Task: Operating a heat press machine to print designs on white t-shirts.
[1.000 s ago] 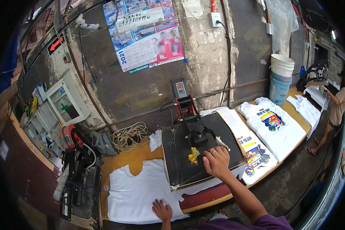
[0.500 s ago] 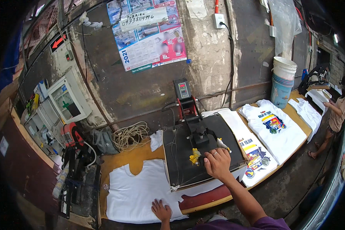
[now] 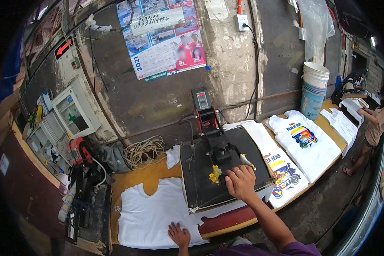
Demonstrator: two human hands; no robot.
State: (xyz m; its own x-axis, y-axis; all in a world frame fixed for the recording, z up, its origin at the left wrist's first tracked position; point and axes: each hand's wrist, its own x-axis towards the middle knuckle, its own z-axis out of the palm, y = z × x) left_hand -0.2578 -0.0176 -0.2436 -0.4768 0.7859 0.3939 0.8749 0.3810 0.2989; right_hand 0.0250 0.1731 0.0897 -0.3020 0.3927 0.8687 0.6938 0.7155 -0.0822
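My left hand (image 3: 179, 234) lies flat, fingers spread, on the lower part of a plain white T-shirt (image 3: 147, 215) laid out on the table. To its right, the black heat press (image 3: 204, 190) has its wide plate lowered, with white cloth showing beneath its front edge. My right hand (image 3: 241, 182) is closed on the press's front handle; the fingers hide most of the bar. Yellow wrapping (image 3: 215, 174) covers the handle's left end, and pale wrapping (image 3: 245, 160) its right. A control box (image 3: 201, 100) with a lit red display tops the press.
Printed white shirts (image 3: 303, 143) lie right of the press. Stacked buckets (image 3: 314, 91) stand behind them. Coiled rope (image 3: 145, 152) and a small white cloth (image 3: 173, 156) lie at the back left. A second machine (image 3: 87, 200) stands far left. Another person (image 3: 375, 123) works far right.
The view has shifted slightly. My left hand still rests on the shirt, and my right hand still grips the press handle.
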